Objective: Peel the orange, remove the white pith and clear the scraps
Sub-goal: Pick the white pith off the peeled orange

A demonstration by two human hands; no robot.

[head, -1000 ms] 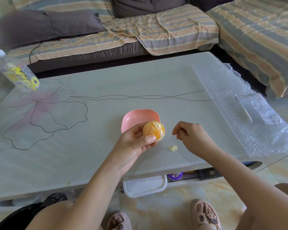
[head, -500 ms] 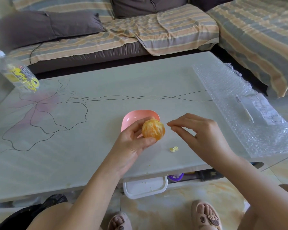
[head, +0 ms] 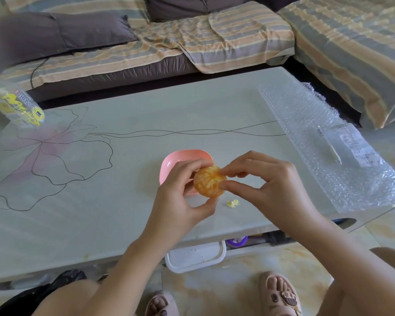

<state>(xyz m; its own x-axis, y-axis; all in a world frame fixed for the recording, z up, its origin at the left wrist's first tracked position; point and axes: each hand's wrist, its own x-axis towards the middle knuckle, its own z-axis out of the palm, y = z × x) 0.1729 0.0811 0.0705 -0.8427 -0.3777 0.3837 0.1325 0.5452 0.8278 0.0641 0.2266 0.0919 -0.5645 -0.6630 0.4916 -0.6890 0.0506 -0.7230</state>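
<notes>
The peeled orange [head: 209, 181], its flesh netted with pale pith, is held in the air just above the near part of the table [head: 123, 201], in front of a pink dish [head: 180, 159] whose rim shows at its 11 o'clock. The left hand [head: 178, 199] grips it from the 9 o'clock side, fingers curled over the top and thumb tucked under at 6 o'clock. The right hand [head: 269, 185] meets it from 3 o'clock: forefinger tip on the skinless surface at 1 o'clock, thumb tip at 4 o'clock, a narrow pinch on the fruit, the other fingers bent behind.

A small yellowish scrap [head: 232, 203] lies on the tabletop at the orange's 5 o'clock, apart from both hands. Farther out at 2 o'clock a sheet of bubble wrap [head: 306, 119] covers the table's right end, with a paper slip [head: 356, 148] and a white stick [head: 330, 147] on it. At 10 o'clock, on the far left corner, stands a plastic bottle [head: 16, 106] with a yellow label.
</notes>
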